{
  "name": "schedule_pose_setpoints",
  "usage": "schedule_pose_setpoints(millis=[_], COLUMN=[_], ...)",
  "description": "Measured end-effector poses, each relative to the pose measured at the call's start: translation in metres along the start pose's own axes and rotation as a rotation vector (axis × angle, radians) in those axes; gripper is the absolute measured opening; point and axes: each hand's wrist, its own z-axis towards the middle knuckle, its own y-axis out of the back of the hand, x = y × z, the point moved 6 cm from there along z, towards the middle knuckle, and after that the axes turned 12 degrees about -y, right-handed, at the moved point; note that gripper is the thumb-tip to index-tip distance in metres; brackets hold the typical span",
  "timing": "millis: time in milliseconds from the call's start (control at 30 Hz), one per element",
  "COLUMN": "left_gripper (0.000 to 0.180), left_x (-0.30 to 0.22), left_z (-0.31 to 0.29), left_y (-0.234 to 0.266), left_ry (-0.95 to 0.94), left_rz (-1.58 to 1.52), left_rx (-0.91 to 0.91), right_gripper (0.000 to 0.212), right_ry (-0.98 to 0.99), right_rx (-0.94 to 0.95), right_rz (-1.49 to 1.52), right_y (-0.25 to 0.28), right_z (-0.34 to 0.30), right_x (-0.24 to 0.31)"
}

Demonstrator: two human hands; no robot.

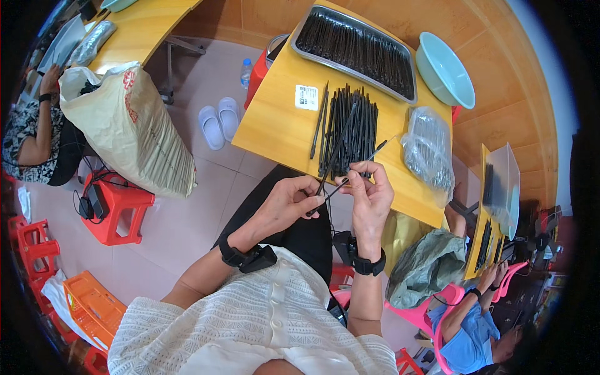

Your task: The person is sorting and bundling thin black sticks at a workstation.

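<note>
Both my hands are raised at the near edge of the yellow table. A thin black stick with a thicker far tip slants between them. My left hand pinches its lower end, and my right hand grips it further up with thumb and fingers. A second dark stick beside my left fingers slants toward the pile; I cannot make out whether that hand holds it. Just beyond my hands lies a pile of black sticks, with a few set apart on its left.
A metal tray of dark sticks stands at the back, beside a pale blue basin. Right of the pile lies a clear plastic bag. A large woven sack and red stool stand left. Other people sit far left and lower right.
</note>
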Motion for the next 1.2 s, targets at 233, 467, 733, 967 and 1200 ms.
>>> schedule_pose_setpoints(millis=[233,467,733,967,1200], left_gripper=[0.007,0.006,0.005,0.010,0.009], left_x=[-0.001,0.004,0.008,0.005,0.002], left_z=[0.001,-0.001,-0.001,0.001,0.002], left_y=[0.000,-0.001,0.000,-0.001,-0.002], left_ry=[-0.032,-0.035,-0.043,-0.050,-0.051], left_rz=[0.009,-0.090,-0.044,-0.036,0.043], left_rx=[-0.003,-0.009,-0.016,0.010,-0.018], right_gripper=[0.005,0.003,0.009,0.014,0.017], right_ry=[-0.033,-0.035,-0.039,-0.062,-0.057], right_rx=[0.062,0.088,0.088,0.096,0.092], right_rz=[-0.002,0.003,0.018,0.048,0.069], right_y=[-0.002,-0.005,-0.005,-0.003,-0.004], right_z=[0.000,0.001,0.002,0.004,0.006], right_x=[0.002,0.003,-0.003,-0.009,-0.011])
